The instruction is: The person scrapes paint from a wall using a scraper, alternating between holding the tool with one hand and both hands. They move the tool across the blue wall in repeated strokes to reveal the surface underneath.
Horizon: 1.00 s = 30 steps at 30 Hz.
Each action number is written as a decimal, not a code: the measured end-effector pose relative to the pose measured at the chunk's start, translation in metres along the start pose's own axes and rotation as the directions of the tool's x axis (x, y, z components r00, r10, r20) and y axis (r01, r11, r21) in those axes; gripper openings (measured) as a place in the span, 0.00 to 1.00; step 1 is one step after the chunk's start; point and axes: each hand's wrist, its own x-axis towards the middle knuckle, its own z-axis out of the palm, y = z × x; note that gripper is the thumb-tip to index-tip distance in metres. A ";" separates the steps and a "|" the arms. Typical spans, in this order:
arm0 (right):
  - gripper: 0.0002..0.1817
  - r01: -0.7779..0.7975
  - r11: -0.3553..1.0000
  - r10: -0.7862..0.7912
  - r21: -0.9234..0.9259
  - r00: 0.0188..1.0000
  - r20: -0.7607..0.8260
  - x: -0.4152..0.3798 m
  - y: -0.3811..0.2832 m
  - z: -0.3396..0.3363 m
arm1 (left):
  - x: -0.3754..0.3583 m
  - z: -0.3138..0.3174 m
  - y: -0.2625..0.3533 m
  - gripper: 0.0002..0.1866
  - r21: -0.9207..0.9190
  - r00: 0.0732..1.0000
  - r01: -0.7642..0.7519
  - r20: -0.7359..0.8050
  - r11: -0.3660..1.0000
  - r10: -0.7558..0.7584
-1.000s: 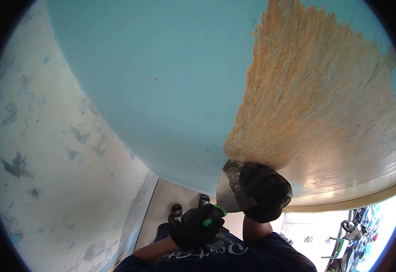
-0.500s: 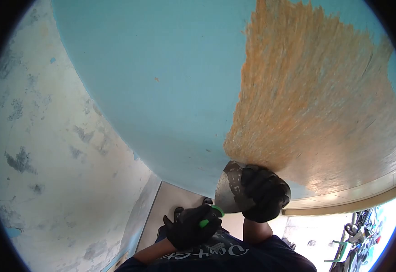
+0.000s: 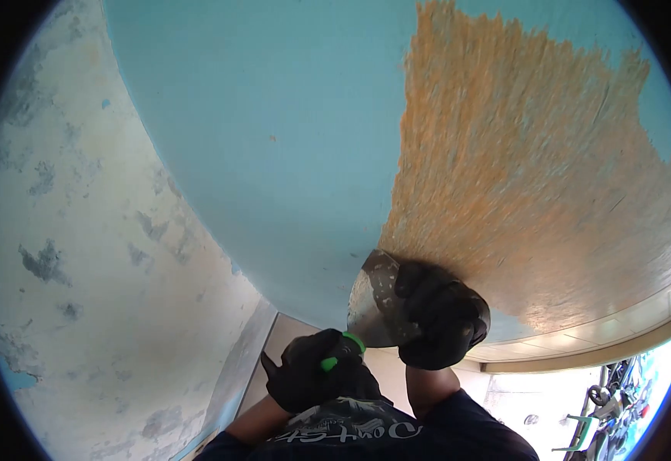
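My right hand (image 3: pixel 445 316), in a black glove, is closed around a wide metal scraper (image 3: pixel 372 296). Its blade is smeared with dark and pale residue and lies at the lower edge of an orange-brown patch (image 3: pixel 497 146) on the blue wall (image 3: pixel 259 131). Lower and to the left, my left hand (image 3: pixel 312 373), also gloved in black, is wrapped around a green-and-black tool (image 3: pixel 353 342). Its green parts show between the fingers and at the top; the rest of the tool is hidden. The left thumb sticks out sideways.
A whitish wall (image 3: pixel 82 253) with grey stains and flaking meets the blue one at a corner on the left. Pale tiles (image 3: pixel 581 323) run along the right side. At the lower right are a green-edged stool (image 3: pixel 584 434) and parked motorbikes (image 3: pixel 612 403).
My left hand has risen toward the scraper's blade, with the green-and-black tool in it. My right hand and the scraper have shifted slightly up and left. The view has tilted a little.
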 end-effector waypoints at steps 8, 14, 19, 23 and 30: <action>0.19 0.032 0.990 -0.041 -0.134 0.997 -0.069 -0.003 -0.007 0.008 | 0.007 -0.015 0.012 0.23 0.006 0.982 -0.148 -0.120 0.989 0.148; 0.18 0.096 0.995 -0.097 -0.016 0.993 -0.065 0.002 0.003 0.013 | 0.019 -0.039 0.003 0.24 -0.052 1.000 0.003 0.026 0.999 -0.002; 0.17 0.041 0.986 -0.057 -0.164 0.994 -0.094 -0.012 0.012 0.001 | 0.027 -0.049 0.023 0.26 -0.042 0.998 0.016 0.063 0.999 -0.014; 0.13 0.033 0.999 -0.033 -0.021 0.999 -0.034 -0.003 0.000 0.010 | 0.051 -0.077 0.041 0.23 -0.097 0.982 -0.134 0.117 0.986 0.145; 0.13 0.060 0.998 -0.058 0.020 0.995 -0.086 -0.010 0.007 0.011 | 0.052 -0.077 0.040 0.23 -0.281 0.981 0.137 0.173 0.950 -0.091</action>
